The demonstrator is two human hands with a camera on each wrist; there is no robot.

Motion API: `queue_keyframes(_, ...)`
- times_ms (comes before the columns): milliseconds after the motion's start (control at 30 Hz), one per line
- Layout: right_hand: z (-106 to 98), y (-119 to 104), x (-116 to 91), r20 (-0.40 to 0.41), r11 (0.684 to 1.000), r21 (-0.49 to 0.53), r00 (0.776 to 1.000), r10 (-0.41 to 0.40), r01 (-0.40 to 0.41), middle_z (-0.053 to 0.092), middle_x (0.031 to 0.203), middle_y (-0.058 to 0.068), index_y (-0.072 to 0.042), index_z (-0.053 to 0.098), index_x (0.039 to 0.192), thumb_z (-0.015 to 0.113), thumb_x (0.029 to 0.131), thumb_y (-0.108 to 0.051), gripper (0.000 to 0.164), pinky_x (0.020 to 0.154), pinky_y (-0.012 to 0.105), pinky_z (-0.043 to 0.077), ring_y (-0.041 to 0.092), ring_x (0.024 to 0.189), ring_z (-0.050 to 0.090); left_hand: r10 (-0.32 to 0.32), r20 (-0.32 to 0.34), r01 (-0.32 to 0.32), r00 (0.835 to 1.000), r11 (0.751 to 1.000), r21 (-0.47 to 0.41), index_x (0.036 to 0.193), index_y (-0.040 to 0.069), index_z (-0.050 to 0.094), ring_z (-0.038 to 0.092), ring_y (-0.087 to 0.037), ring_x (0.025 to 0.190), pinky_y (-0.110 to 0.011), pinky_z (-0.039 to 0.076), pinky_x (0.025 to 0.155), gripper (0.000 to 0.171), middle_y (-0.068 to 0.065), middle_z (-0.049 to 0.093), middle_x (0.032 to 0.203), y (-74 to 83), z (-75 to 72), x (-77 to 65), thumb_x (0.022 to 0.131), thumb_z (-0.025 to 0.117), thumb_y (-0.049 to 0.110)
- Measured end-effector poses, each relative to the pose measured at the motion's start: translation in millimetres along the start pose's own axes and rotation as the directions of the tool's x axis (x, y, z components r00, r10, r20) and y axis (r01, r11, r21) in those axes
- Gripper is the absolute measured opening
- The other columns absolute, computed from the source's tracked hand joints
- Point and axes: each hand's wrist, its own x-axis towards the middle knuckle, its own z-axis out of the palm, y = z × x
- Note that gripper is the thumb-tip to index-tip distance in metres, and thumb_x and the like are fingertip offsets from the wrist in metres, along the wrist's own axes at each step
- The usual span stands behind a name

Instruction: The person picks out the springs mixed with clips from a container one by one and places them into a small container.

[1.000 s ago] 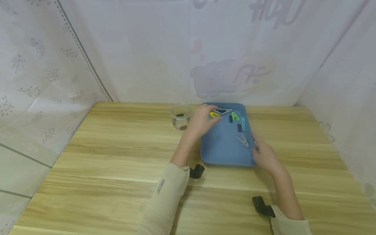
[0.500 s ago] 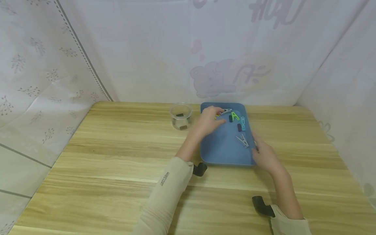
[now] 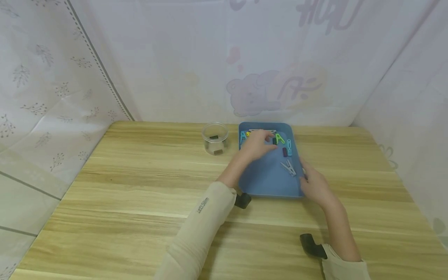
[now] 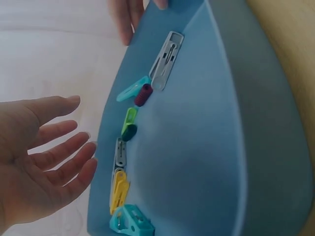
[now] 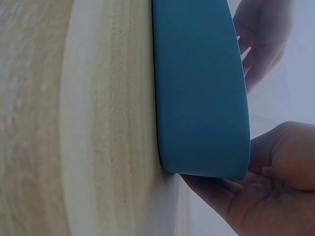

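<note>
My left hand (image 3: 258, 146) hovers over the far part of a blue tray (image 3: 266, 181), fingers apart and loosely bent, nothing between them. Below it lie clothespins: a light green clothespin (image 4: 129, 118), a yellow clothespin (image 4: 119, 191), a teal clothespin (image 4: 132, 221) and a grey clothespin (image 4: 120, 152). Beside the green one sits a small dark green piece (image 4: 129, 132). A maroon ribbed piece (image 4: 143, 95) lies against another teal clothespin (image 3: 289, 147), and a second grey clothespin (image 3: 288, 168) rests nearer the front. At the tray's right side, my right hand (image 3: 315, 186) grips the wall.
Left of the tray stands a clear round tub (image 3: 209, 147) with dark ribbed pieces inside. Both stand on a wood-grain table (image 3: 140, 186), with a pale printed curtain (image 3: 175, 77) behind. Black curved parts (image 3: 309, 245) stick out at the sleeves.
My left hand has moved right across the tray's far part, uncovering the yellow and teal clothespins at the left. My right hand and the tray have stayed put.
</note>
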Motion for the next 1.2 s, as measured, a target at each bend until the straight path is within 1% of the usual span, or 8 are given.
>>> queue_keyframes(167, -0.2, 0.0, -0.5, 0.005, 1.000, 0.005, 1.000, -0.001, 0.001, 0.017, 0.157, 0.037, 0.006, 0.007, 0.157, 0.036, 0.100, 0.001, 0.064, 0.108, 0.067, 0.031, 0.061, 0.137, 0.028, 0.008, -0.005, -0.008, 1.000, 1.000, -0.003, 0.129, 0.004, 0.065, 0.065, -0.021, 0.107, -0.025, 0.053, 0.083, 0.040, -0.012, 0.070, 0.120, -0.4, 4.5, 3.6, 0.095, 0.071, 0.022)
queue_keyframes(300, 0.1, -0.2, -0.3, 0.003, 1.000, 0.010, 1.000, -0.003, 0.003, 0.018, 0.157, 0.037, 0.006, 0.008, 0.157, 0.036, 0.100, 0.001, 0.064, 0.108, 0.067, 0.032, 0.061, 0.136, 0.028, 0.005, 0.010, -0.005, 1.000, 1.000, -0.004, 0.128, 0.003, 0.066, 0.064, -0.017, 0.099, -0.023, 0.051, 0.076, 0.039, -0.013, 0.070, 0.116, -1.5, 8.0, 8.6, 0.094, 0.072, 0.022)
queue_keyframes(467, 0.2, 0.3, 0.3, -0.002, 1.000, 0.005, 1.000, -0.003, 0.003, 0.019, 0.155, 0.038, 0.006, 0.008, 0.157, 0.036, 0.099, 0.002, 0.064, 0.108, 0.068, 0.032, 0.061, 0.136, 0.028, -0.020, 0.041, 0.022, 0.999, 0.998, -0.057, 0.126, 0.003, 0.068, 0.064, -0.015, 0.091, -0.020, 0.049, 0.069, 0.037, -0.010, 0.071, 0.112, -0.5, 11.7, 14.6, 0.093, 0.073, 0.020)
queue_keyframes(600, 0.3, 1.1, -0.1, -0.002, 1.000, -0.004, 1.000, -0.002, 0.002, 0.020, 0.155, 0.039, 0.006, 0.009, 0.157, 0.037, 0.099, 0.002, 0.065, 0.108, 0.068, 0.031, 0.061, 0.136, 0.027, -0.051, 0.048, 0.056, 0.998, 0.994, -0.098, 0.125, 0.003, 0.069, 0.066, -0.017, 0.094, -0.021, 0.051, 0.071, 0.037, -0.009, 0.071, 0.113, 0.4, 14.7, 17.9, 0.093, 0.073, 0.020)
queue_keyframes(800, -0.2, 1.5, -1.1, -0.001, 1.000, -0.006, 1.000, -0.003, 0.003, 0.020, 0.154, 0.040, 0.007, 0.009, 0.156, 0.038, 0.099, 0.003, 0.065, 0.107, 0.069, 0.031, 0.062, 0.135, 0.028, -0.096, 0.059, 0.103, 0.994, 0.986, -0.127, 0.125, 0.003, 0.069, 0.065, -0.019, 0.101, -0.024, 0.052, 0.074, 0.037, -0.010, 0.070, 0.118, -1.3, 22.4, 23.2, 0.093, 0.073, 0.021)
queue_keyframes(933, -0.1, 0.1, -1.0, 0.004, 1.000, 0.003, 1.000, -0.001, 0.001, 0.019, 0.155, 0.039, 0.006, 0.008, 0.157, 0.037, 0.100, 0.002, 0.064, 0.107, 0.068, 0.031, 0.062, 0.136, 0.028, -0.097, 0.058, 0.102, 0.994, 0.990, -0.098, 0.123, 0.003, 0.070, 0.065, -0.020, 0.105, -0.022, 0.051, 0.075, 0.037, -0.010, 0.070, 0.120, -2.7, 28.7, 28.3, 0.091, 0.075, 0.020)
queue_keyframes(1067, -0.5, -0.5, -1.8, 0.007, 1.000, 0.001, 1.000, -0.003, 0.003, 0.020, 0.154, 0.040, 0.007, 0.007, 0.157, 0.037, 0.100, 0.002, 0.065, 0.106, 0.068, 0.034, 0.062, 0.134, 0.031, -0.133, 0.051, 0.137, 0.990, 0.988, -0.078, 0.121, 0.006, 0.072, 0.065, -0.018, 0.104, -0.021, 0.051, 0.074, 0.037, -0.008, 0.070, 0.121, -1.7, 36.3, 32.1, 0.089, 0.077, 0.023)
queue_keyframes(1200, -1.0, -1.5, -4.0, 0.011, 1.000, 0.011, 1.000, -0.009, 0.009, 0.022, 0.153, 0.041, 0.007, 0.007, 0.157, 0.037, 0.100, 0.002, 0.064, 0.103, 0.068, 0.038, 0.063, 0.131, 0.034, -0.178, 0.054, 0.182, 0.983, 0.981, -0.068, 0.121, 0.010, 0.073, 0.065, -0.016, 0.105, -0.022, 0.053, 0.077, 0.035, -0.005, 0.069, 0.125, 3.1, 40.6, 34.3, 0.089, 0.077, 0.024)
